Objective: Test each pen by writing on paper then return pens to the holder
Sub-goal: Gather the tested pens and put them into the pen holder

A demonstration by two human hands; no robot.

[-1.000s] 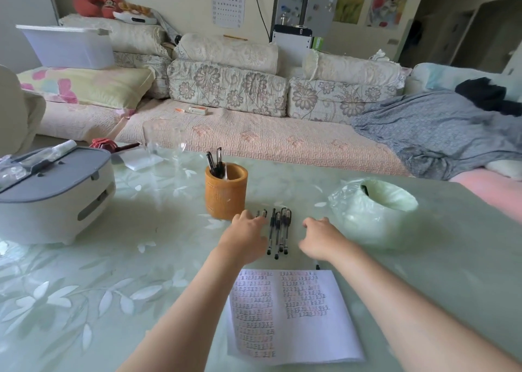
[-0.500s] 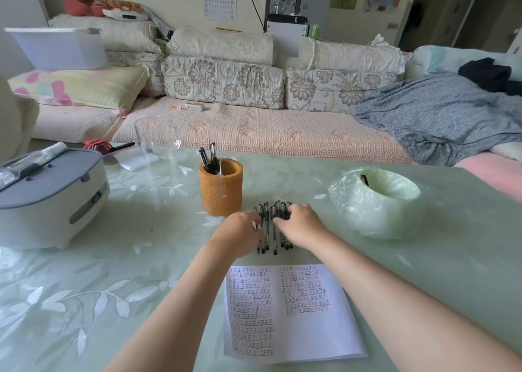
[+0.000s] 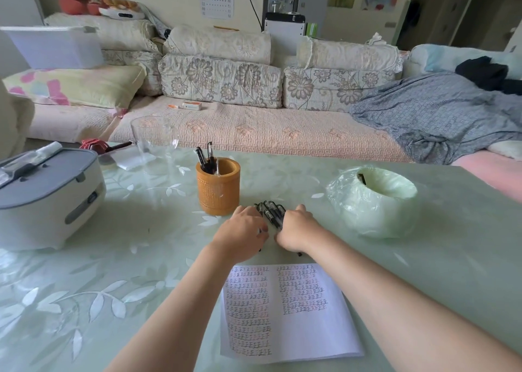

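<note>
Where the two hands meet: the left hand point(image 3: 242, 230) and right hand point(image 3: 296, 229) cup the pen bundle point(image 3: 272, 213) from either side, each grip curled against it; fingertips mostly hidden.
Pen bundle: black, pressed together; whether it rests on the bench point(image 3: 135, 258) or is just off it, I cannot tell.
Holder: the holder point(image 3: 218, 186) stands upright just beside the left hand, with stored pens point(image 3: 207, 159) inside.
Paper: the paper point(image 3: 288, 312) lies nearer the person, covered in rows of test marks.
Step in hand: judged to be gathering tested pens for return.
Next move: an even squeeze, a lift, then a short carry left to the holder's mouth.
</note>
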